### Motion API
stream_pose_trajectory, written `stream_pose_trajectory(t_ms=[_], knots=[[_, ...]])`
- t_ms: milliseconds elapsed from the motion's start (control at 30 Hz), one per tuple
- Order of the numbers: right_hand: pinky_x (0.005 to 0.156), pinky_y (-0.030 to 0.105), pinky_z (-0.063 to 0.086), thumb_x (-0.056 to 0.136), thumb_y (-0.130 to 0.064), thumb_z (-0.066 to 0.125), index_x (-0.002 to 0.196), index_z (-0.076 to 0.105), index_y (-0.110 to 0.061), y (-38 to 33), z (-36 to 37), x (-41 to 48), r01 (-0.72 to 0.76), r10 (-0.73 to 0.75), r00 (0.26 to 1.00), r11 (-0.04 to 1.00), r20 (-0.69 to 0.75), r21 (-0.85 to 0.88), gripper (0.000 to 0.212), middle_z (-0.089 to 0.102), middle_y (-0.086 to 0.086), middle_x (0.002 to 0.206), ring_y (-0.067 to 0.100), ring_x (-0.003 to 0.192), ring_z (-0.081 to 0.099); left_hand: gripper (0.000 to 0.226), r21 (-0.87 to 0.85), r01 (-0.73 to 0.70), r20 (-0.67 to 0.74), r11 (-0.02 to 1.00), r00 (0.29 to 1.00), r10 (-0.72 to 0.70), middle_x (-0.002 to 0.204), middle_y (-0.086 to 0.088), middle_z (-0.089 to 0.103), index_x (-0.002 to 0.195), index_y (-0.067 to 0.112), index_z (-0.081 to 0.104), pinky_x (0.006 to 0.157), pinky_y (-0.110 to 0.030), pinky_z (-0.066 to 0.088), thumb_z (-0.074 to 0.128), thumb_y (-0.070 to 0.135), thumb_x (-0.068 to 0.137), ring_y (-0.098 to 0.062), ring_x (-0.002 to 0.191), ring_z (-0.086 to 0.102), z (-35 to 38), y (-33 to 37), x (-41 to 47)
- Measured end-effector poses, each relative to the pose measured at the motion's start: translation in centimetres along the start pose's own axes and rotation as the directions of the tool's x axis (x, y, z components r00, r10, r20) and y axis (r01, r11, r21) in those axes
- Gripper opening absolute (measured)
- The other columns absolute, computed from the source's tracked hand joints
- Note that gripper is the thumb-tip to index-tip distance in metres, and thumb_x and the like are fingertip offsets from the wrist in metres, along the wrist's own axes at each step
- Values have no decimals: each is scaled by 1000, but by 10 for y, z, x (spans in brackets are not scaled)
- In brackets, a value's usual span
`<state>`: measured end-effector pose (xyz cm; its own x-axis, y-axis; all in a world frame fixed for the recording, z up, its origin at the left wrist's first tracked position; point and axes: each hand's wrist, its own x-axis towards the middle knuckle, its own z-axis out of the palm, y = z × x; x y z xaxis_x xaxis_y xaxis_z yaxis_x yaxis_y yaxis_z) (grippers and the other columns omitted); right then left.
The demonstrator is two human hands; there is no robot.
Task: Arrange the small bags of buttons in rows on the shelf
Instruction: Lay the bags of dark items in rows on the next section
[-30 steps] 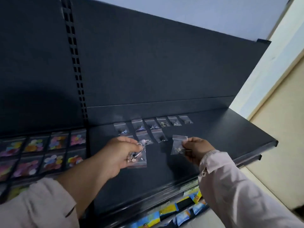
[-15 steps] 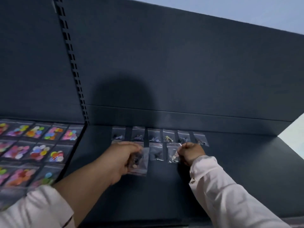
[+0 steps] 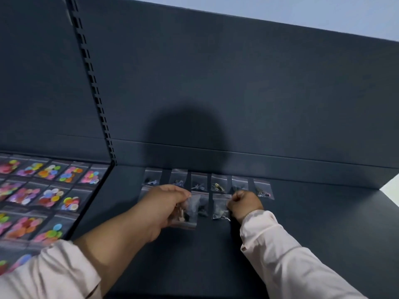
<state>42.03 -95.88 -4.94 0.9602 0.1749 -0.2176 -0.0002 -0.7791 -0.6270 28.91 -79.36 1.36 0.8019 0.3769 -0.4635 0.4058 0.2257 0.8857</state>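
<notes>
Plastic this thin looks light, limp and slippery, so the small bag (image 3: 219, 207) the right hand (image 3: 246, 205) pinches by its edge, just in front of the back row (image 3: 218, 184) on the shelf (image 3: 302, 223), is best held at a corner. The left hand (image 3: 164, 203) grips a spare bunch of bags (image 3: 191, 214), also in front of that row.

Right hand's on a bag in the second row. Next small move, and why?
Probably let go: the right hand pinches the small bag by its right edge, and it looks flat on the shelf, lined up in front of the gold-button bag in the back row. The left hand holds the spare bags, so the next pick comes from there.
</notes>
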Motion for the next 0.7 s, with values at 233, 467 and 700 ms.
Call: stream_pose_trajectory(t_ms=[233, 467, 700], knots=[[59, 23, 47, 83, -23, 66, 70, 57, -19, -20, -22, -29, 142, -139, 990, 949, -30, 282, 16, 60, 3, 69, 21, 62, 58, 12, 11, -20, 22, 1000, 1000, 19, 67, -2, 62, 85, 13, 69, 57, -27, 47, 58, 12, 90, -13, 58, 55, 15, 0, 2], [43, 19, 37, 87, -8, 60, 68, 57, -17, -31, -36, -55, 2, -225, 919, 825, 324, 566, 20, 57, 3, 58, 7, 43, 51, 13, 56, -60, 101, 997, 993, 54, 71, -5, 70, 83, 14, 68, 59, -29, 51, 57, 12, 91, -17, 65, 64, 41, 0, 2], [46, 20, 39, 91, -4, 52, 76, 58, -19, -6, -48, -55, -45, -170, 944, 781, 282, 622, 22, 58, 0, 65, 6, 46, 54, 14, 23, -12, 132, 1000, 991, 9, 71, -8, 70, 85, 10, 63, 54, -31, 53, 52, 10, 94, -19, 64, 68, 64, 1, 1]])
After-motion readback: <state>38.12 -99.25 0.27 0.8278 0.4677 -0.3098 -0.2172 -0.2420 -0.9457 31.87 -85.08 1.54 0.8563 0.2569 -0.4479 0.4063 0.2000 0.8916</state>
